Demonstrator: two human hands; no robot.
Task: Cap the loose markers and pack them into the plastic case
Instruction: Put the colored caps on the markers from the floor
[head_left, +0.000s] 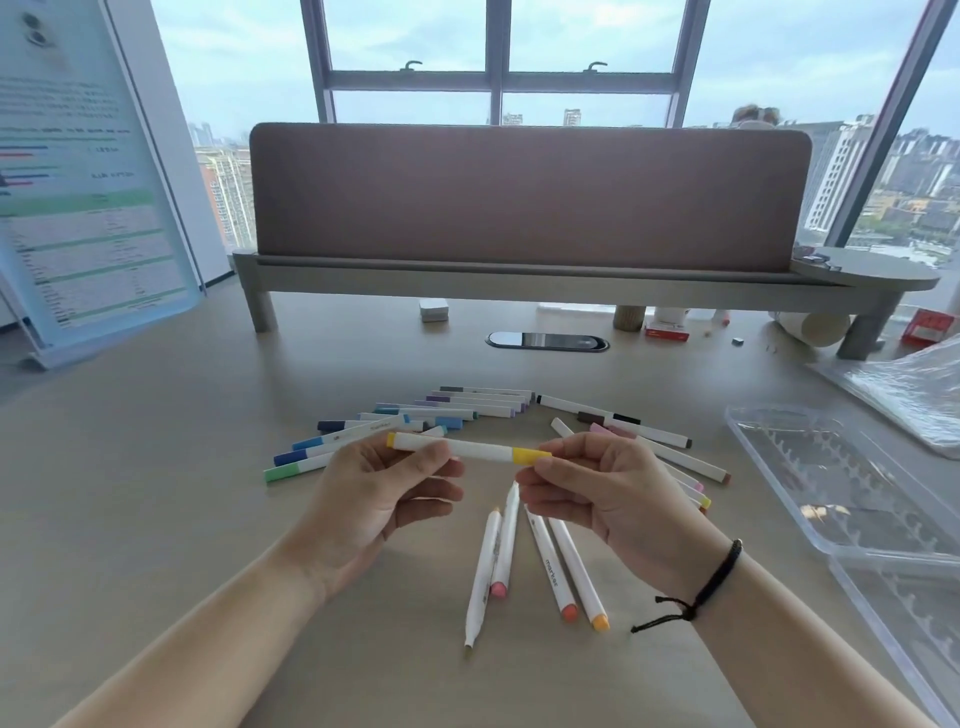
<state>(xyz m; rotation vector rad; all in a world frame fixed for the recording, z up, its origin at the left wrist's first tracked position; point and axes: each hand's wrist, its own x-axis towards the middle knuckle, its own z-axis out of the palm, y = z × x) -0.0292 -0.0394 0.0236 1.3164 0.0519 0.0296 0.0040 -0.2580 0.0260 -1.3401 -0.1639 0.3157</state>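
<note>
Markers' yellow one (480, 450), white-barrelled with a yellow cap on its right end, lies level, left to right, above the table (156, 493). Our left hand (374, 488) pinches the barrel; our right hand (608, 488) pinches the cap. Four uncapped markers (524, 561) lie below; one plastic case (852, 493) sits right.
</note>
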